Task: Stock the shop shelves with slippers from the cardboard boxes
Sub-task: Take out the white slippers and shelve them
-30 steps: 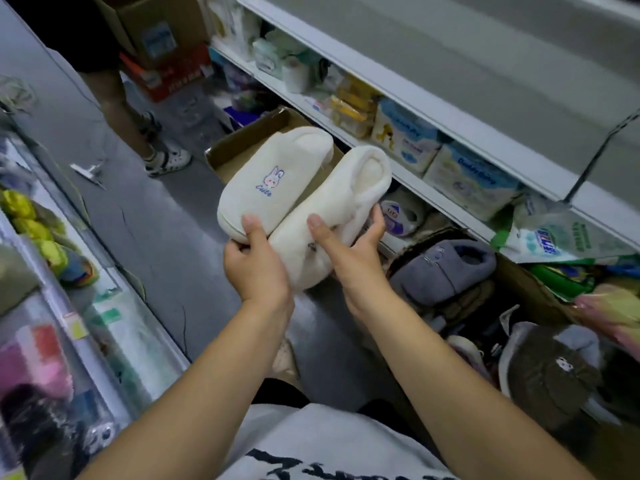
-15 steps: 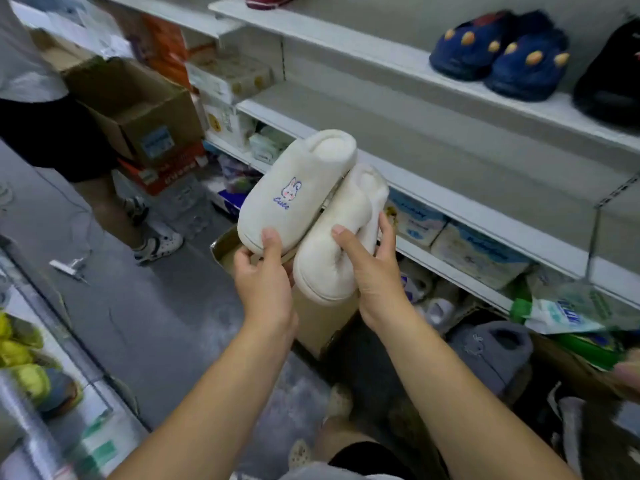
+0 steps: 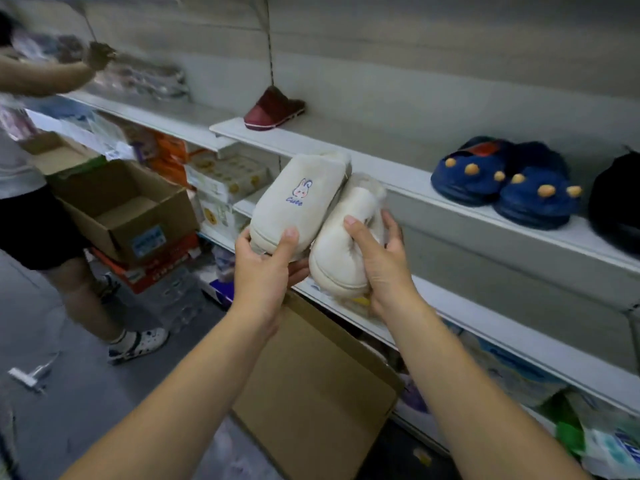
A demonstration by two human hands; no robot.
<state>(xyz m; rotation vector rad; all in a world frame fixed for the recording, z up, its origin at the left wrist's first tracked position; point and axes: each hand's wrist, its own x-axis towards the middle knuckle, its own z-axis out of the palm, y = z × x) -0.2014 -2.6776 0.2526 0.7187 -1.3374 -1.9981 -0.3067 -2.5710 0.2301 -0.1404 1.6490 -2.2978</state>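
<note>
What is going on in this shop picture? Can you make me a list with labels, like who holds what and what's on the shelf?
Left hand: grip on the near end of the cream fluffy slipper with a bunny picture
Right hand: grip on the plain cream fluffy slipper
Where: both slippers raised in front of the white metal shelf, not yet on it
On that shelf: dark red slipper; blue plush slippers with orange claws
Left side: open brown cardboard box, second person beside it
</note>
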